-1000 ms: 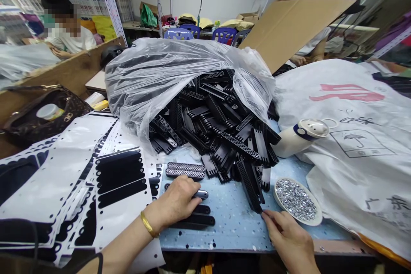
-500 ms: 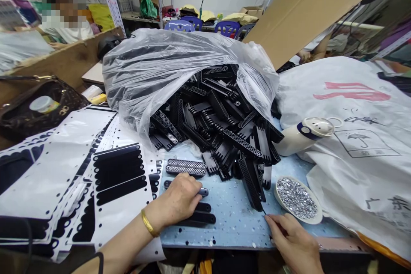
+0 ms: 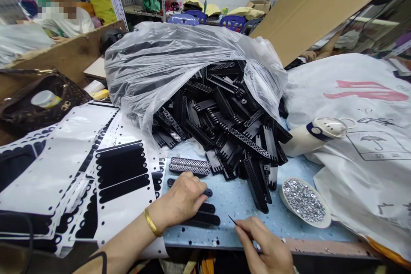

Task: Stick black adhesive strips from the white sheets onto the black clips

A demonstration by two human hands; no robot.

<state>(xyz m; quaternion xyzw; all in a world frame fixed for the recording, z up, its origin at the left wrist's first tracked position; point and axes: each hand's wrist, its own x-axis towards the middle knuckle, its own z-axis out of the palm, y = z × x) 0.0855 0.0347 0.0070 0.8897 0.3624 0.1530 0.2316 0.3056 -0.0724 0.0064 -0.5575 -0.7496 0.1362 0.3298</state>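
At front of blue tabletop [image 3: 236, 201]: L hand [image 3: 183, 199], palm down. Curls fingers over dark strip [image 3: 208, 192], both ends exposed past hand; can't tell if gripping or only resting on it. Wears gold bracelet [image 3: 152, 222] at wrist. Nr. front edge, to R: R hand [image 3: 266, 244]. Pinches thin dark item [image 3: 231, 220] btwn thumb & fingertips; points tip up-L, just beside, apart from, ends of black strips [image 3: 207, 219]. Black strips: lie parallel, partly hidden by L hand. Beyond L hand: patterned pieces [image 3: 190, 163], qty. 2, flat, side by side. Ctr. rear: heap of toothed black pieces [image 3: 221, 124]. Spills from mouth of clear plastic bag [image 3: 154, 51] onto tabletop. R of heap: bottle [image 3: 316, 133], tilted toward white sack [image 3: 314, 81]. Nr. R hand, on tabletop: bowl [image 3: 323, 224] w/ small silvery parts [image 3: 303, 200]. L side: white sheets [image 3: 128, 222] w/ black scalloped shapes [image 3: 122, 165], overlapping. Far L, beyond wooden board [image 3: 69, 49]: person [image 3: 69, 19] in white top.
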